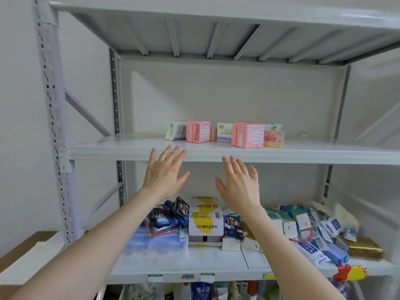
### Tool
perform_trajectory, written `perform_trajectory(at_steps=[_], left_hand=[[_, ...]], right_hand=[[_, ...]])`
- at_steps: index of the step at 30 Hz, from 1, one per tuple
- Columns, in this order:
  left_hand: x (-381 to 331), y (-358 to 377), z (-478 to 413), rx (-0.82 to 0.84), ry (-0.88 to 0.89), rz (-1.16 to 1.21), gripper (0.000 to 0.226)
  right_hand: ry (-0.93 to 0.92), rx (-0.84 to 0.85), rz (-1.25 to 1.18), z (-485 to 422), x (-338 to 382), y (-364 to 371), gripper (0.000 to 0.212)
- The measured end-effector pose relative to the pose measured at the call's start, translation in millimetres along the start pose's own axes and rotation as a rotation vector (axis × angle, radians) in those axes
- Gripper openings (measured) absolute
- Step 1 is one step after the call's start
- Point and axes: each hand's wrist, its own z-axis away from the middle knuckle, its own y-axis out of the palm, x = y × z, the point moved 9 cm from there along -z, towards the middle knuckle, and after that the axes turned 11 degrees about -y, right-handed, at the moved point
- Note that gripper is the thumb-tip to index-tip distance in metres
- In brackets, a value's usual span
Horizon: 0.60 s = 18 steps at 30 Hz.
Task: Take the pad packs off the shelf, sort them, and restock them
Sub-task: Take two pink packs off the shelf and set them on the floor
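Several pad packs stand in a loose row on the upper grey shelf (121, 151). A white pack (175, 131) is at the left, then a pink pack (198, 131), a white and purple pack (224, 132), a larger pink pack (248, 135) and a pale pink and orange pack (273, 138) with a green-topped pack behind it. My left hand (164, 173) and my right hand (239, 181) are raised in front of the shelf edge, below the packs. Both have fingers spread and hold nothing.
The lower shelf (216, 266) carries many mixed goods: dark blue packs (173, 211), a white and yellow box (205, 217), toothpaste boxes (313, 241) and a gold pack (363, 247). A perforated upright (54, 118) stands at the left. A cardboard box (23, 245) sits at the lower left.
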Motion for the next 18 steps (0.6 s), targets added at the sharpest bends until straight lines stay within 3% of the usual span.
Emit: perform_trajectory(at_steps=[18], left_hand=[[-31,20,-147,-0.055,-0.190,0.417,0.079]], right_hand=[[-0.046,-0.122,-0.143,-98,-149,1,0.068]])
